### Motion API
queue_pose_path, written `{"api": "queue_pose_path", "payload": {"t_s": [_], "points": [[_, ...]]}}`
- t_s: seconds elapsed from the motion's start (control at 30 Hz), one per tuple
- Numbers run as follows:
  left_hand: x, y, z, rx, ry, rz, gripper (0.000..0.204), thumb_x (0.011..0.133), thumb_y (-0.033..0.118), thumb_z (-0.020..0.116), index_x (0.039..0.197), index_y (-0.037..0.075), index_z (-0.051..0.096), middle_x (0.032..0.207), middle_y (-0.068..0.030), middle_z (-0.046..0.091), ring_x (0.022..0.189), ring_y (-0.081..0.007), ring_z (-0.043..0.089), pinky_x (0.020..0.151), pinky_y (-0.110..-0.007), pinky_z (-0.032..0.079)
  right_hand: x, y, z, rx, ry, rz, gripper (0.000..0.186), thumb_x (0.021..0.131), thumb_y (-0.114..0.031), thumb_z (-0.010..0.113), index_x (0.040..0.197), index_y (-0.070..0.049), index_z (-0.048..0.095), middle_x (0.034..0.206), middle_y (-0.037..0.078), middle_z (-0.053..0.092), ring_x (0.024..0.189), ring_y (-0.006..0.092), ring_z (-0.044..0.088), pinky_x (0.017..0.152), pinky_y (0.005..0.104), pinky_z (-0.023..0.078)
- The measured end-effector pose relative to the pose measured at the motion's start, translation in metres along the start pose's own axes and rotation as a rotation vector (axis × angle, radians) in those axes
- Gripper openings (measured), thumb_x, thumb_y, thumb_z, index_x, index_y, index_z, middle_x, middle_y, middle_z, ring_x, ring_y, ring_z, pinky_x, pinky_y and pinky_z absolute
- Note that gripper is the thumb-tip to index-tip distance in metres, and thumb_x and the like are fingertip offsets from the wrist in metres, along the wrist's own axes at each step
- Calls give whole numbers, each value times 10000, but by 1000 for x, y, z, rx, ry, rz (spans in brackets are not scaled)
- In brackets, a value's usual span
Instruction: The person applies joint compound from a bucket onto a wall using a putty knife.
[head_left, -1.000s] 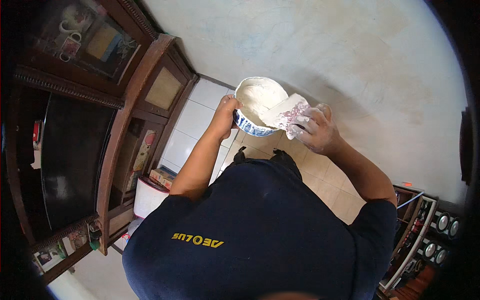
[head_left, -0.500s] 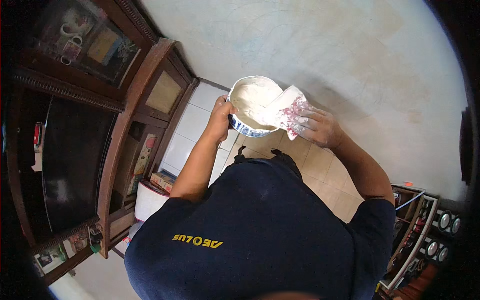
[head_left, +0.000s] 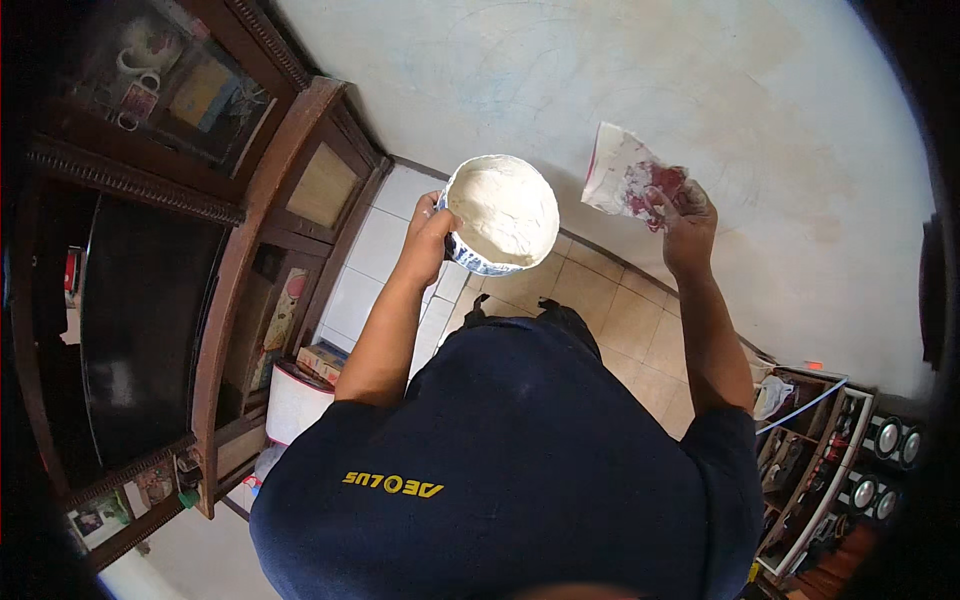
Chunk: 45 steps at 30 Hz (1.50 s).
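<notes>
My left hand (head_left: 425, 243) grips the left rim of a round white bowl (head_left: 485, 266) with a blue pattern outside, its thumb over the edge. White paste (head_left: 500, 205) lies in the bowl and coats its inner wall and rim. To the right, my right hand (head_left: 692, 228) pinches a thin flat piece (head_left: 618, 172), white with dark red patches and smeared with white paste. It looks like a flexible spreader, though its exact kind is unclear. The piece is apart from the bowl, in front of the wall; whether it touches the wall cannot be told.
A pale, patchy wall (head_left: 760, 110) rises ahead and to the right. On the left stands a dark wooden cabinet (head_left: 225, 300) with glass doors and a black screen (head_left: 150, 310). A white bin-like container (head_left: 295, 402) is beside it. A shelf (head_left: 815, 450) stands at lower right.
My right hand has lifted the flat piece out of the bowl and moved it right and farther ahead, toward the wall. The bowl has shifted slightly left in my left hand.
</notes>
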<state>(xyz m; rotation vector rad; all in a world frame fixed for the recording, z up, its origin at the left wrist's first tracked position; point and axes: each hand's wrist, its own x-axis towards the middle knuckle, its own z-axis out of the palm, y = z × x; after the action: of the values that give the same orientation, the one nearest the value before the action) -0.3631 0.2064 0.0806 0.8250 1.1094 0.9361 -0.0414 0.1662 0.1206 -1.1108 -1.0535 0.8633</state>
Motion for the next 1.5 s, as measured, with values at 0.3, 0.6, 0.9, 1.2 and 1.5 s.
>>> {"api": "queue_pose_path", "payload": {"t_s": [0.3, 0.6, 0.9, 1.2, 1.5], "points": [[-8, 3, 6, -25, 32, -18, 536, 705, 190, 537, 1169, -39, 393, 958, -145, 542, 788, -198, 567, 646, -309, 493, -33, -9, 21, -247, 122, -290, 171, 775, 82, 600, 931, 14, 593, 904, 108, 651, 844, 175, 633, 722, 277, 524], [-9, -4, 6, -132, -37, -154, 420, 733, 280, 506, 1065, 35, 432, 896, -111, 543, 680, -182, 595, 505, -307, 508, -64, -7, 55, -685, -445, -900, 109, 680, -73, 654, 772, -25, 619, 972, 121, 650, 1029, 291, 605, 940, 448, 460], [-18, -11, -3, -80, -68, -93, 481, 723, 306, 494, 1122, 37, 489, 1003, -134, 571, 845, -256, 590, 693, -435, 492, -70, 14, 35, -846, -602, -805, 185, 680, -80, 624, 859, -39, 653, 1004, 124, 632, 1049, 285, 579, 967, 448, 437], [-19, -6, -5, -76, 55, 4, 601, 696, 244, 515, 1206, -31, 355, 997, -165, 531, 786, -240, 594, 607, -366, 527, -62, 46, -9, -177, 96, -198, 222, 849, 38, 513, 1057, -13, 570, 1010, 126, 627, 946, 217, 620, 794, 297, 533], [-19, -4, 2, -32, 70, 25, 556, 708, 213, 538, 1180, -27, 369, 949, -147, 542, 757, -210, 582, 583, -343, 515, -63, 19, 17, 521, 248, 96, 342, 824, 89, 528, 1155, 16, 478, 1167, 145, 536, 1013, 246, 569, 885, 377, 493]]}}
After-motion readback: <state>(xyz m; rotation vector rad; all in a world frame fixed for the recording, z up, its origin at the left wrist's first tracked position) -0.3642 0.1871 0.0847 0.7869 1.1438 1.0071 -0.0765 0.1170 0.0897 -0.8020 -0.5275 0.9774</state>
